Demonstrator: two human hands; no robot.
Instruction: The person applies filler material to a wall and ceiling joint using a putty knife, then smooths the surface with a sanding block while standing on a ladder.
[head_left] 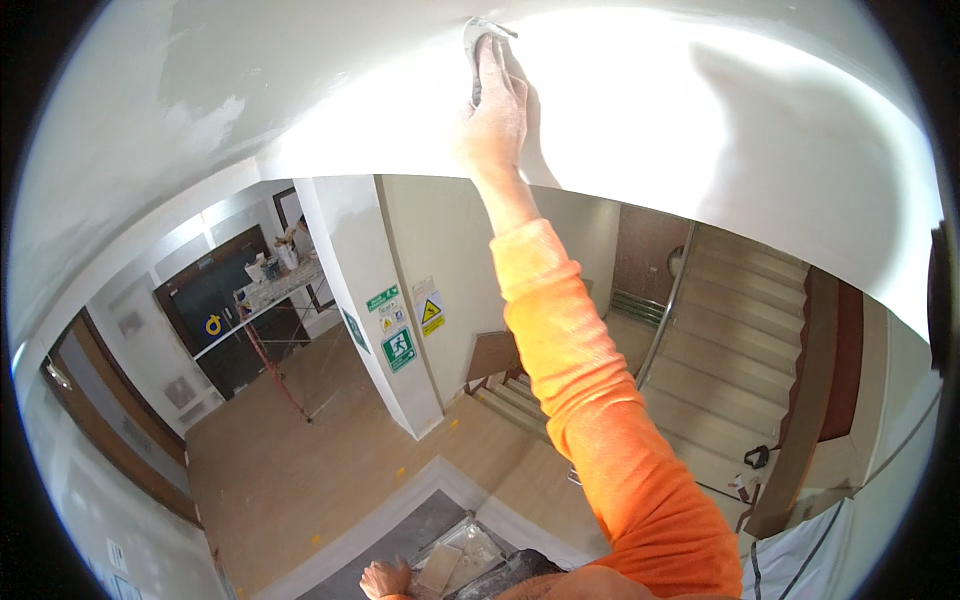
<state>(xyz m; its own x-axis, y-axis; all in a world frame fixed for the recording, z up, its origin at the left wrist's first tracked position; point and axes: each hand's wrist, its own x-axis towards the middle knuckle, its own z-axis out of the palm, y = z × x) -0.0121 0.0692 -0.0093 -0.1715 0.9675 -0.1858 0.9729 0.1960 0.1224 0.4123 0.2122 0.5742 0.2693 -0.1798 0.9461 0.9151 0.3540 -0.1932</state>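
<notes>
My right hand (pixel 495 115), at the end of an orange sleeve, reaches high overhead. It presses a small pale scraper (pixel 482 32) against the white ceiling surface (pixel 620 90), fingers stretched along the tool. The scraper's exact shape is partly hidden by the fingers. Low in the view, my left hand (pixel 385 578) shows only in part, its fingers curled. Right beside it are a tan rectangular piece (pixel 440 568) and a smeared grey board (pixel 478 550); whether the hand grips either one is hidden.
Below, stairs (pixel 730 340) with a metal handrail (pixel 665 305) lie to the right. A white pillar (pixel 365 300) carries green and yellow signs. At the left, a scaffold platform (pixel 280 290) holds containers and tools near a dark door (pixel 225 300). White sheeting (pixel 800 560) hangs at lower right.
</notes>
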